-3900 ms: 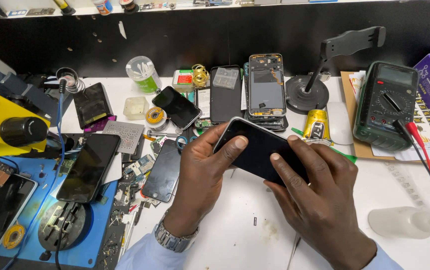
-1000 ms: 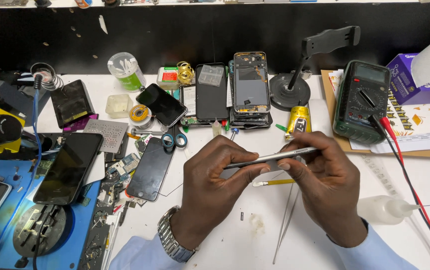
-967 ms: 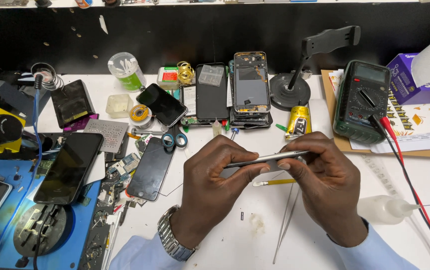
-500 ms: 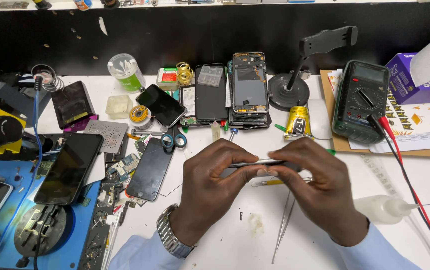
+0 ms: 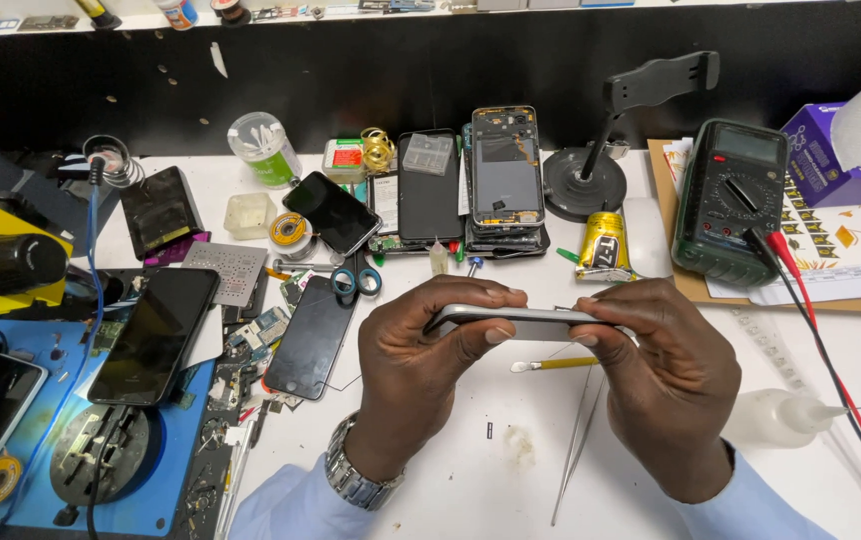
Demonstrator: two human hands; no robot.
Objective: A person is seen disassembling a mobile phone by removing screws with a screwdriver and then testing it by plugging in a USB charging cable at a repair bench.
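Above a crowded repair counter (image 5: 831, 350), I hold a slim phone (image 5: 511, 322) edge-on in both hands, raised off the surface. My left hand (image 5: 421, 370) clamps its left end, fingers curled over the top edge and thumb pressing from below; my right hand (image 5: 666, 375) pinches the right end the same way. Beneath the phone lie a yellow-handled pick (image 5: 556, 364) and a pair of tweezers (image 5: 579, 440); a clear squeeze bottle (image 5: 786, 418) rests to the right, near the red probe lead (image 5: 821, 340) of a green multimeter (image 5: 731, 200). Other phones and bare boards crowd the left. The risk, as I judge it: squeezing the ends too hard could flex the thin body and crack its glass, and a slip would drop it onto the metal tools directly below.
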